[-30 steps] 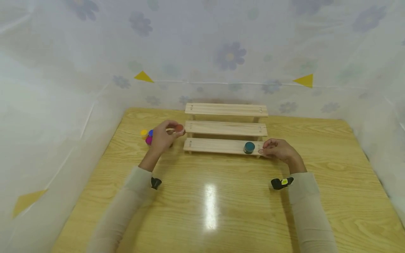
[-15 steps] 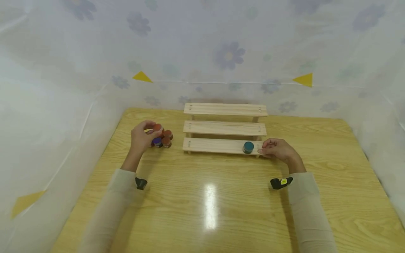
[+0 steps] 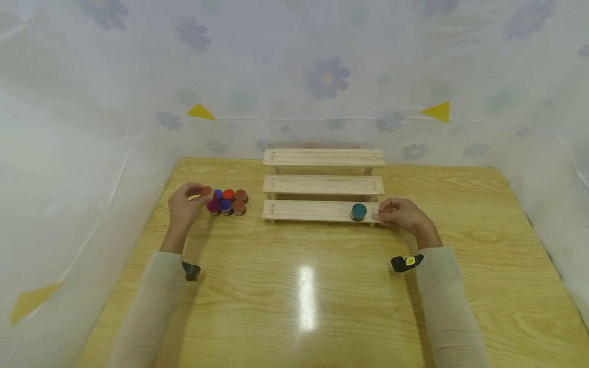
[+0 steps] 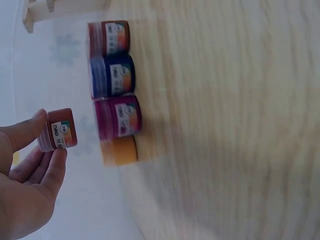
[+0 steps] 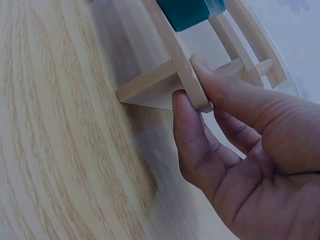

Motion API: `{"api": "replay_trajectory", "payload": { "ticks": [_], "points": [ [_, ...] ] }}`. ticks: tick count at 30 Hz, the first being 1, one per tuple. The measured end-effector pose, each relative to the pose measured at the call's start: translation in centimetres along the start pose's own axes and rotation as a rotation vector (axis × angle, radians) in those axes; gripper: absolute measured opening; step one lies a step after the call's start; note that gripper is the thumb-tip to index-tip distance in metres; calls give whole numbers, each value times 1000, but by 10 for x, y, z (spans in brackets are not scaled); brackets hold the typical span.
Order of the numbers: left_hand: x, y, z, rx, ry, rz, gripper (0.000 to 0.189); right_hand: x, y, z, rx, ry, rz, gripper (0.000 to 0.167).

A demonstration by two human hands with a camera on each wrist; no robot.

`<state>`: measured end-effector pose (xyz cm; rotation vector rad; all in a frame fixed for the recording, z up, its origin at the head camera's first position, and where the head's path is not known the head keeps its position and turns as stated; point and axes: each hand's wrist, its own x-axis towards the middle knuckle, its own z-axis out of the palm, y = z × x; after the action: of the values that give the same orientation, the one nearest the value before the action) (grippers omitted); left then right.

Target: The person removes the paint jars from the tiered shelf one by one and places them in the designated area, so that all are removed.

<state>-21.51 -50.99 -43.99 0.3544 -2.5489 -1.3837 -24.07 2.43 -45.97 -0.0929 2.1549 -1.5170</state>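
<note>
My left hand pinches a small paint jar of reddish brown between thumb and fingertips, raised at the left end of a group of jars. In the left wrist view, a yellow-orange jar, a magenta jar, a blue jar and a brown jar stand in a row beside it. On the right, my right hand grips the end of the lowest board of a three-step wooden rack, thumb on top and finger beneath. A teal jar stands on that board near the hand.
A red-lidded jar belongs to the back row of the group. The rack's middle board and top board rise behind the lowest one. A flowered white sheet encloses the wooden table at back and sides.
Carrying the brown jar, my left hand has moved left from beside the rack, passing over the group to its left end. My right hand keeps its grip on the board.
</note>
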Motion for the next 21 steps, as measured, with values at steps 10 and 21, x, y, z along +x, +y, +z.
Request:
{"api": "replay_trajectory", "payload": {
  "ticks": [10, 21],
  "points": [
    [1, -20, -12, 33, 34, -91, 45, 2, -1, 0, 35, -2, 19, 8],
    [4, -26, -16, 54, 32, -102, 46, 1, 1, 0, 26, 7, 10, 15]
  ]
}}
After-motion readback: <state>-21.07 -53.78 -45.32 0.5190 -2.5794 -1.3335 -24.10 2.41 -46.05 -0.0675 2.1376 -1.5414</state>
